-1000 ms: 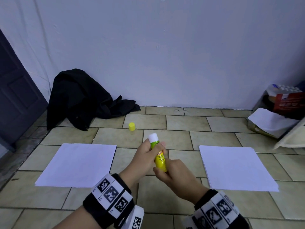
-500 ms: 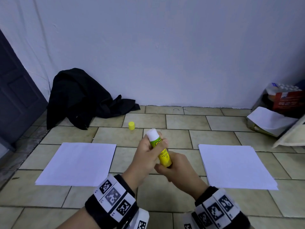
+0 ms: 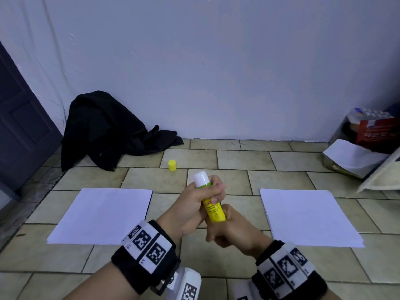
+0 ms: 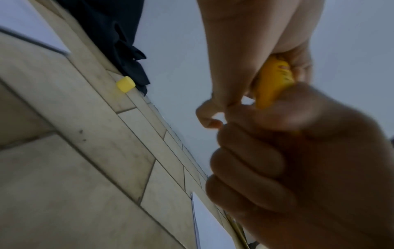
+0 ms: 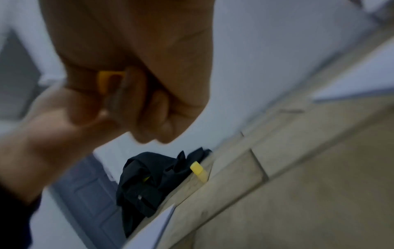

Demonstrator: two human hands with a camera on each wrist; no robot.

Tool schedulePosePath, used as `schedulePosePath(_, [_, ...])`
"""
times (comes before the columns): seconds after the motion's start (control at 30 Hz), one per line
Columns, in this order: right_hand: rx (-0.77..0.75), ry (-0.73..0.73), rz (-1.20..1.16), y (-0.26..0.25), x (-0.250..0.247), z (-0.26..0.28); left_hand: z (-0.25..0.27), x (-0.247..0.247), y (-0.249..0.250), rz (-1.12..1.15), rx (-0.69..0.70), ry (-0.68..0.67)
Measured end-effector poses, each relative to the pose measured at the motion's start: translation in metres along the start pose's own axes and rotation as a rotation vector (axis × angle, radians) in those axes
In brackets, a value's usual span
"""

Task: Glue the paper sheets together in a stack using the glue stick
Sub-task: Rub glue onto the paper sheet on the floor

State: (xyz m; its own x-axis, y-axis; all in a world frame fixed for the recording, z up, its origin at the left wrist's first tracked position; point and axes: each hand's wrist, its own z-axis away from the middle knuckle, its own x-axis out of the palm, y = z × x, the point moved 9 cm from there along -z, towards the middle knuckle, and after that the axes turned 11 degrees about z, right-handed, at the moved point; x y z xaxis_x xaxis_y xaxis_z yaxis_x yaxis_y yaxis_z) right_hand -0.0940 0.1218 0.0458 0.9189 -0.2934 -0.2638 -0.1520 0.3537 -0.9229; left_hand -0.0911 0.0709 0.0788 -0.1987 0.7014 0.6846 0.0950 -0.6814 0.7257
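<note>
The glue stick (image 3: pixel 211 198) is held in the air in both hands, between the two lots of paper on the floor and nearer the person than its cap (image 3: pixel 172 165), which stands on a tile beyond it, close to the black cloth (image 3: pixel 108 131). The left hand (image 3: pixel 194 204) has its fingers curled round the upper barrel just below the white glue; the right hand (image 3: pixel 233 232) grips the bottom end, where the twist knob would be, though the knob itself is hidden under the fingers. The stick's long axis runs from the right hand up and away to the left, tilted a little off upright, with the bare white tip pointing up and away from the person, toward the wall, not down at any sheet. Judging by the grip, the glue is being wound out, so gluing has not begun. The left paper (image 3: pixel 101 215) lies to the left of the stick and the right stack (image 3: pixel 307 217) to its right, about equally far off, each nearer the hand on its own side. To lay glue, the stick will likely have to be turned over so the tip faces down. In the wrist views only a sliver of yellow barrel shows between the fingers.
</note>
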Motion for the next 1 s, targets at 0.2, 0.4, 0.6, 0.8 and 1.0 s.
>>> schedulePosePath(0.2, [-0.008,-0.142,-0.056,0.002,0.004,-0.002,0.006,-0.004,0.007,-0.096,0.116,0.119])
schedulePosePath(0.4, [-0.241,0.386,0.085,0.007,-0.028,0.002,0.004,-0.019,0.013,-0.112,0.161,0.243])
schedulePosePath(0.6, [-0.297,-0.087,-0.332,0.005,-0.007,-0.004,-0.002,-0.007,0.012,-0.126,0.113,0.069])
schedulePosePath(0.8, [-0.26,0.181,-0.135,0.009,-0.022,-0.004,0.0,-0.019,0.014,-0.1,0.154,0.182])
schedulePosePath(1.0, [-0.243,0.076,-0.342,0.008,-0.007,-0.004,0.001,-0.014,0.018,-0.123,0.151,0.126])
